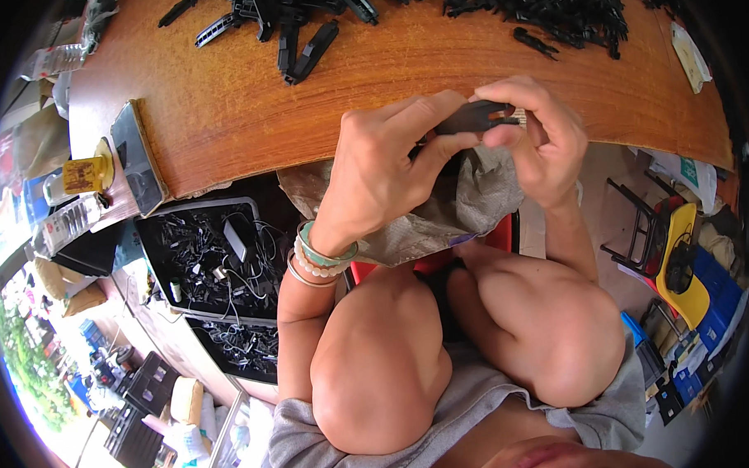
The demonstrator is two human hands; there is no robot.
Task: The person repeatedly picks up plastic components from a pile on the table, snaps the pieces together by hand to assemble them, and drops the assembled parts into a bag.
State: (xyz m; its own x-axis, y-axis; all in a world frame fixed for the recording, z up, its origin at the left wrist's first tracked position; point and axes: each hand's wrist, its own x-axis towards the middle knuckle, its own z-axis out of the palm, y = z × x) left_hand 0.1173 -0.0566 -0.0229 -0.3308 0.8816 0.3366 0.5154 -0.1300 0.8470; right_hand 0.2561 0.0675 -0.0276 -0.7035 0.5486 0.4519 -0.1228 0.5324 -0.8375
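A small dark plastic part is held between both hands over the table's near edge. My left hand pinches its left end between thumb and fingers; a green bangle and other bracelets circle that wrist. At the other end, the thumb and fingers of my right hand close on a notched, prong-like tip. My fingers hide much of the part, so its exact kind cannot be told. Beyond my hands, a heap of small black plastic parts lies on the wooden table, with longer black pieces to its left.
A grey-brown woven sack hangs between the table edge and my knees. Black trays of small parts and white cables stand at left. A dark flat device and a yellow container sit near the table's left edge. A yellow chair stands at right.
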